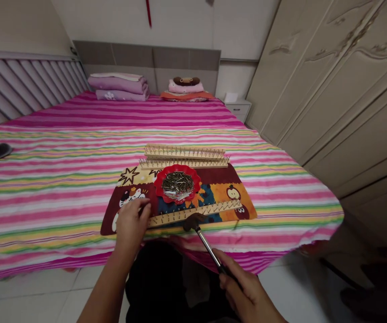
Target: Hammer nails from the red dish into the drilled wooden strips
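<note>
the bed (62, 202) is the biggest thing i can see from back here, and a mat (112, 217) with pictures lies on it by the near edge. on the mat is the front strip (213, 209), a long thin bit of wood. it runs left to right, with its right end a little farther off. the hammer (208, 246) points away and to the left, so it cuts across the way the strip runs. its head is at the strip's near edge, close to the middle. i cannot tell if they touch. my right grip (244, 285) is wrapped around the hammer's handle, well back from the wood. my left grip (133, 222) is nearer, right by the strip's left end. its fingers are bent, but i cannot tell if they pinch anything.

counting from big to small: one bed, one mat, and three wood strips, with two back strips (210, 165) past the red bowl (195, 183) and one in front of it. then one hammer and one bowl. the nails (178, 183) are smallest: a heap in the bowl and rows stuck in all three strips, too many for me to count.
</note>
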A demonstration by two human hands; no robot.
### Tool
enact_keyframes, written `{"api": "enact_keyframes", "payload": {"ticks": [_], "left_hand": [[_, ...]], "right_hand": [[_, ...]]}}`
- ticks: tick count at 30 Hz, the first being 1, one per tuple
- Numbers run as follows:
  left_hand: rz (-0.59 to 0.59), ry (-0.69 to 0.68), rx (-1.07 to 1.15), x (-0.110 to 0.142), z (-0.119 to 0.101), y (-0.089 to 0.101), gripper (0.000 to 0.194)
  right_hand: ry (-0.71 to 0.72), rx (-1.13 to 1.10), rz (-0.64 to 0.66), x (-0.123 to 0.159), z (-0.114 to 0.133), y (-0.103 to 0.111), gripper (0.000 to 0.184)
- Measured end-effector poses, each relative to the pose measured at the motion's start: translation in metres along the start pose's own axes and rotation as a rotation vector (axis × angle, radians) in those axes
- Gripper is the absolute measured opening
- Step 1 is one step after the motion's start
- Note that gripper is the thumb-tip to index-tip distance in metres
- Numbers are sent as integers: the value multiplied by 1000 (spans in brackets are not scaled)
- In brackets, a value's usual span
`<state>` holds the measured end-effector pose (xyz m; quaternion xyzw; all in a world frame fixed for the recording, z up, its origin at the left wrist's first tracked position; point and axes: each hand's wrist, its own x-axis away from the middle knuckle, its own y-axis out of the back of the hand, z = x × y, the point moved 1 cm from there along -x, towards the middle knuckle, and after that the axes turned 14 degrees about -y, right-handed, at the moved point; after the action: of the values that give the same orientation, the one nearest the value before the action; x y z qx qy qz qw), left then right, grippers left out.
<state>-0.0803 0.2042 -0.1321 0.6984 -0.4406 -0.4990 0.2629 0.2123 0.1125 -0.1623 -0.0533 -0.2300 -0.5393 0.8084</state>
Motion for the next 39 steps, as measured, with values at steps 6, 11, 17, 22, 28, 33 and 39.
{"api": "enact_keyframes", "payload": {"ticks": [6,11,17,22,28,33,39], "left_hand": [[498,-234,-152,-71,-38,-26,23],[762,-206,-159,-89,-58,-61,21],[754,-201,-170,-88,-62,-74,21],[732,-202,-158,-85,-59,-76,22],[685,-191,-84,-84,-62,-77,19],[592,-130,51,-83,-49,-68,17],[361,63,567,-71,-28,-38,22]], "right_hand": [[-37,-46,-104,8,2,6,53],[-55,-56,-101,13,2,12,55],[-71,-123,-88,14,1,16,58],[-93,-169,-70,12,2,12,59],[-91,-224,-65,13,2,4,59],[-90,-223,-56,14,0,3,61],[-111,-233,-91,14,-3,1,64]]}}
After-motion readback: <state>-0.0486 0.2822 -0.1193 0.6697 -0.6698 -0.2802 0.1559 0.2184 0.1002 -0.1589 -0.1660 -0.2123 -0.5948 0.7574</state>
